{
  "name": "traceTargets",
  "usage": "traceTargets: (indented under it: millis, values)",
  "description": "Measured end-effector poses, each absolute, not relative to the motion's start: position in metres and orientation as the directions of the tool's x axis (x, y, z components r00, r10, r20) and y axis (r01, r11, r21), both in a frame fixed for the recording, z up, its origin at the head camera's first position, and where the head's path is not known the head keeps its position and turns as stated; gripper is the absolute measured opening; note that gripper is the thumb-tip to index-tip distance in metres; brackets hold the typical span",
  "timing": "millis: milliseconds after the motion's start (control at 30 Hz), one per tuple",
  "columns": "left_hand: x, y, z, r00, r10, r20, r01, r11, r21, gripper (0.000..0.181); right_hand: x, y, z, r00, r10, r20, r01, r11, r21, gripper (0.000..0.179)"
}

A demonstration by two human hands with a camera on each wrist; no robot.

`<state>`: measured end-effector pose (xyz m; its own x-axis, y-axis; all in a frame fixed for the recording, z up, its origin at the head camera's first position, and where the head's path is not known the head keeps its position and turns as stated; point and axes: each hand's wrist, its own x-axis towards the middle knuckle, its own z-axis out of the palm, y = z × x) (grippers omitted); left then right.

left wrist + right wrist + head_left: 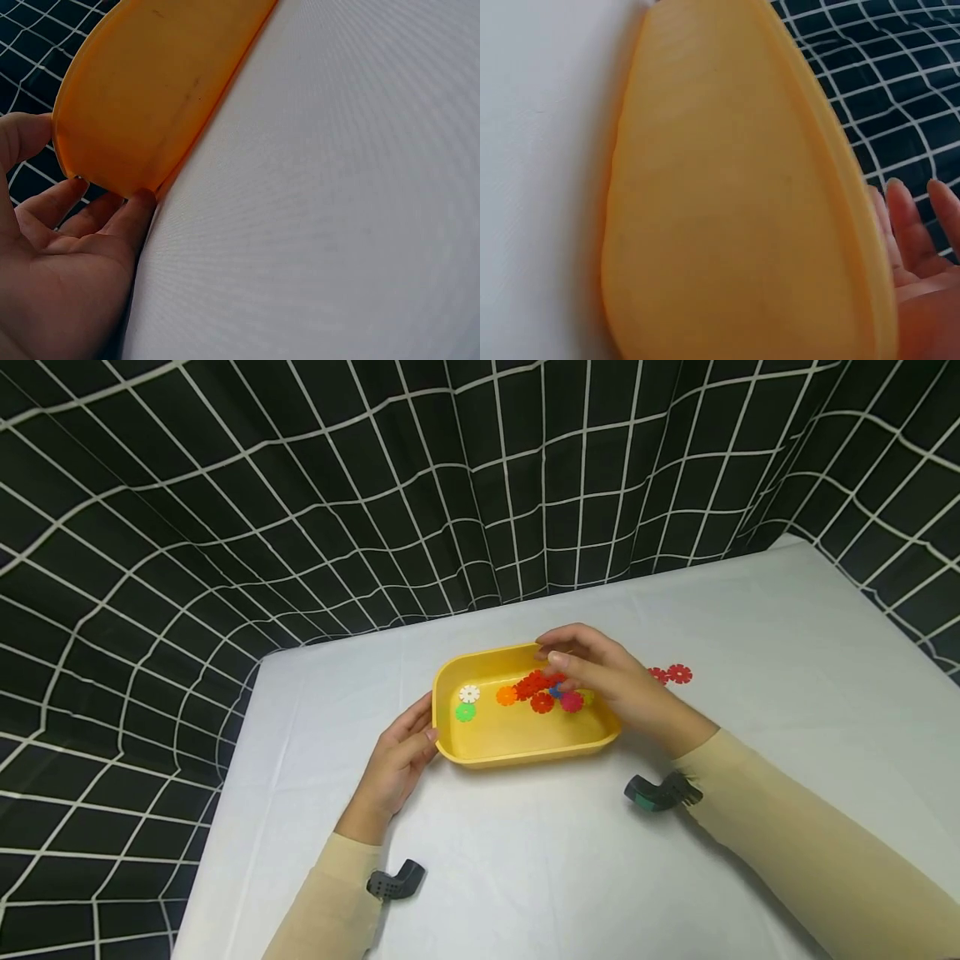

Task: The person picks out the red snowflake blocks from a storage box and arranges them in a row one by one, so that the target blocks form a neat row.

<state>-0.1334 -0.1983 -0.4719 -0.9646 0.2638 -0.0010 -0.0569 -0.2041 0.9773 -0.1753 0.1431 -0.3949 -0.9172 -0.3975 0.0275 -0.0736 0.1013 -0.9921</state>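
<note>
A shallow yellow plastic bin [517,746] stands on the white table with several small notched plastic discs in it. My left hand [397,762] grips the bin's left end, thumb at the rim and fingertips against the outer wall, as the left wrist view shows. Over the bin's right end is my right hand [600,672], its fingers apart and loosely bent above a cluster of red discs [542,702]. In the right wrist view its spread fingers [911,225] show past the bin's rim, nothing between them. A white disc [469,694] and a green disc [465,712] lie at the left end.
Two red discs [679,674] lie on the table [517,860] right of the bin, one partly behind the right hand. Orange [506,695] and pink [572,702] discs sit among the red ones. A black curtain with white grid lines [495,485] hangs behind the table.
</note>
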Motion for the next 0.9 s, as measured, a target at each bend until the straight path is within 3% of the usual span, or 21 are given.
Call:
traceTargets:
  millis: [233, 600, 900]
  values:
    - [-0.134, -0.199, -0.472, -0.964, 0.266, 0.002, -0.055, -0.209, 0.976, 0.062, -0.19, 0.124, -0.399, -0.914, -0.406, -0.015, -0.045, 0.137, -0.99, 0.051]
    - [-0.133, -0.198, -0.47, -0.964, 0.265, -0.005, -0.058, -0.195, 0.979, 0.06, -0.2, 0.111, -0.408, -0.913, -0.361, -0.189, 0.092, 0.269, -0.959, 0.056]
    - [-0.132, -0.198, -0.469, -0.964, 0.265, -0.004, -0.057, -0.192, 0.98, 0.06, -0.206, 0.108, -0.421, -0.908, -0.358, -0.217, 0.07, 0.382, -0.921, 0.051]
